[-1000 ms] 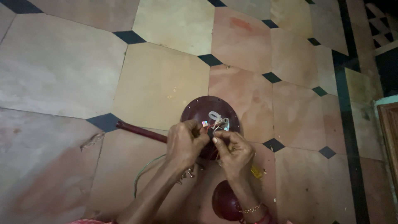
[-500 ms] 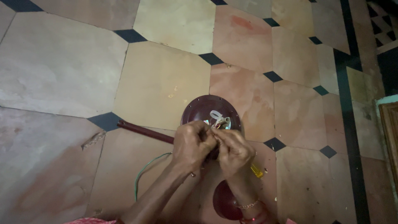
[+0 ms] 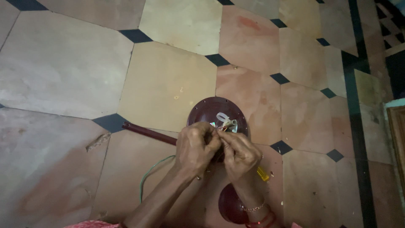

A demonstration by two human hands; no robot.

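Head view: both hands have drawn closer together than a second ago. Left hand (image 3: 196, 145) and right hand (image 3: 239, 153) pinch thin wires (image 3: 225, 123) over the maroon round housing (image 3: 217, 116), which remains on the tiled floor (image 3: 168, 84).

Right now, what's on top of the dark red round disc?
On the dark red disc: a white clip with short wires. Left hand and right hand cover its near half.

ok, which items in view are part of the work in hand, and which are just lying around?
In hand: left hand and right hand pinching small wires on the round maroon metal disc.

Lying about: maroon rod, green wire, yellow-handled tool, maroon dome cover.
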